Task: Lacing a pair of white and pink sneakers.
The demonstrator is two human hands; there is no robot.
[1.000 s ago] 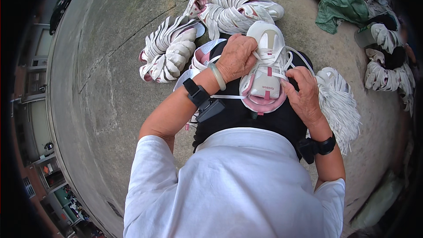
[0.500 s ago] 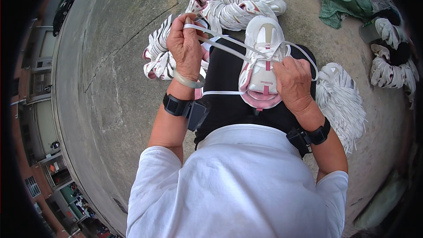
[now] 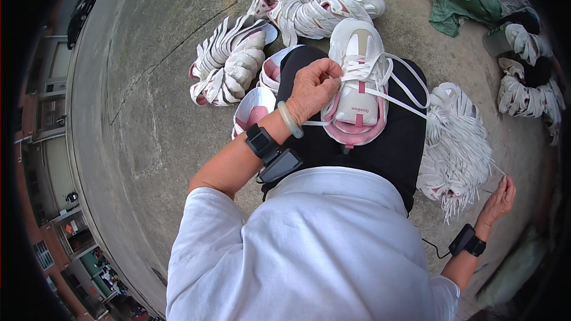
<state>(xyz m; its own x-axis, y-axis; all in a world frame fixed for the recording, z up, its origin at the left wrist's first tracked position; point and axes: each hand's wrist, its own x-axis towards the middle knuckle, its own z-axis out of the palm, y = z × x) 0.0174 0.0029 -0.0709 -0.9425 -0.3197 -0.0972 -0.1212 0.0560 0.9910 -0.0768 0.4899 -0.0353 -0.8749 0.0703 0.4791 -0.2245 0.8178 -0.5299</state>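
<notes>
Concrete (image 3: 160, 137) bears a green sack (image 3: 461, 3), two o'clock, contents unclear; my left hand (image 3: 315, 88) and right hand (image 3: 499, 199) pinch sneaker (image 3: 355, 109) laces (image 3: 408, 81).

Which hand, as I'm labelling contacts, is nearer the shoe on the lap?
Left. The left hand is at the left edge of the shoe; the right hand is stretched well away to its right.

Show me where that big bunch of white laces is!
In the head view, the bunch of white laces is just right of the black trousers, up and left of the right hand.
</notes>
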